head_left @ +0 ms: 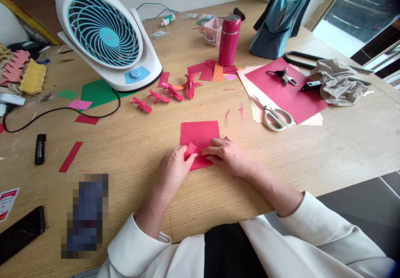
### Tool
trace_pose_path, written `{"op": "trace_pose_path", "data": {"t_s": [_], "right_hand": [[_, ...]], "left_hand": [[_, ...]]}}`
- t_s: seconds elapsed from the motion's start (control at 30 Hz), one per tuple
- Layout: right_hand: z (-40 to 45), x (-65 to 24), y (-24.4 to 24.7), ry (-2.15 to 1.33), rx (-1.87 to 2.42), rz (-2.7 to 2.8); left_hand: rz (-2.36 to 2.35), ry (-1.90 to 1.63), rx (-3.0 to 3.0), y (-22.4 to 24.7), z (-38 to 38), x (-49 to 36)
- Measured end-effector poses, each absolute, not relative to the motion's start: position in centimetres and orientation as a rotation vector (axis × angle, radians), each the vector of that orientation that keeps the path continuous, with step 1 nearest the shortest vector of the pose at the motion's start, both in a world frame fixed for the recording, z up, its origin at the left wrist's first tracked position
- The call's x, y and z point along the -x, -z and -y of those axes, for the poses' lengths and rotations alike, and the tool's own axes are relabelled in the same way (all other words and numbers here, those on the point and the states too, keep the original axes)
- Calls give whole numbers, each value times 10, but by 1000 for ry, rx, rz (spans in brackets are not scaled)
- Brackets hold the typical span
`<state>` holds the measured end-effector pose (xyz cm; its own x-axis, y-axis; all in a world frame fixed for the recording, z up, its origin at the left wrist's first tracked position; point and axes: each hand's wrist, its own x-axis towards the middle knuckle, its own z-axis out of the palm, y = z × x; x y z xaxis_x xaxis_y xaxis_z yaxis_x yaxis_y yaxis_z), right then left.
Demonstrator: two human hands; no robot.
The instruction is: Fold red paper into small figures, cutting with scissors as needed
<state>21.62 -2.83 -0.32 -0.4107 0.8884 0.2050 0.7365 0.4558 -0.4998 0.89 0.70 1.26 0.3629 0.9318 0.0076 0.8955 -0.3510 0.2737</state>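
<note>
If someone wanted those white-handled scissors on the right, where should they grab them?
By the handle loops, I'd say, coming from the near side with the right hand once it lets go of the red paper. The scissors lie with their loops toward the person and the blades pointing away, so that end looks safer.

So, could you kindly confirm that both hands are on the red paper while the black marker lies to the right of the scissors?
Not quite: the head view shows the black marker to the left of the scissors; the left hand and right hand are indeed on the red paper.
</note>
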Motion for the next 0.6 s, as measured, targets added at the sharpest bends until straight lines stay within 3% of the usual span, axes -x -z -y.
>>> {"op": "trace_pose_path", "data": {"t_s": [0.23,0.4,0.6], "right_hand": [[27,-217,4,-471,1358,2255],[26,-216,3,-487,1374,2256],[27,-214,-1,-471,1402,2235]], "left_hand": [[-1560,-573,-2527,-15,-4,-15],[-1186,-468,-2597,-13,1,-15],[-1194,-421,-2680,-14,15,-10]]}}
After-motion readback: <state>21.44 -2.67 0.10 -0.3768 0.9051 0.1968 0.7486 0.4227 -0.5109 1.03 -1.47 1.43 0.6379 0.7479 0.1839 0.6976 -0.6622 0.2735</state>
